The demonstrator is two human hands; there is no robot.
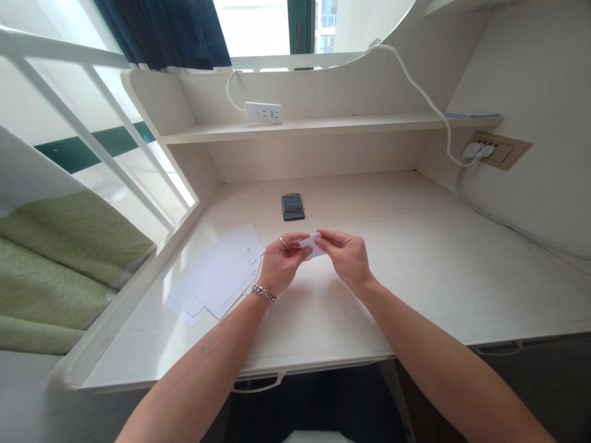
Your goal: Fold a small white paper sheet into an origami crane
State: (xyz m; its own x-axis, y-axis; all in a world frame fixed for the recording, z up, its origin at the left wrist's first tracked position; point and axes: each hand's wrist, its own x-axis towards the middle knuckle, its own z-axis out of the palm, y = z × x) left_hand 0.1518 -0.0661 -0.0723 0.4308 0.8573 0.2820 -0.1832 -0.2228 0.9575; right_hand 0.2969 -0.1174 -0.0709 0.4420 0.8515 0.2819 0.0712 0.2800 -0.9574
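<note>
A small piece of white paper [313,247], seemingly folded, is held above the desk between both hands. My left hand [282,261], with a ring and a chain bracelet at the wrist, pinches its left side between thumb and fingers. On the right side, my right hand [346,253] grips the paper the same way. Loose white sheets [221,267] lie overlapping to the left of my left hand, some with faint marks. Just beyond the hands rests a dark phone-like object [293,207], its upper face blurred by pixelation.
The pale wooden desk [415,264] runs under a shelf [323,127] holding a white power strip [263,112]. A white cable [427,98] hangs to a wall socket [501,149] at right. White rails [106,154] and a green-and-grey cloth [69,264] border the left side.
</note>
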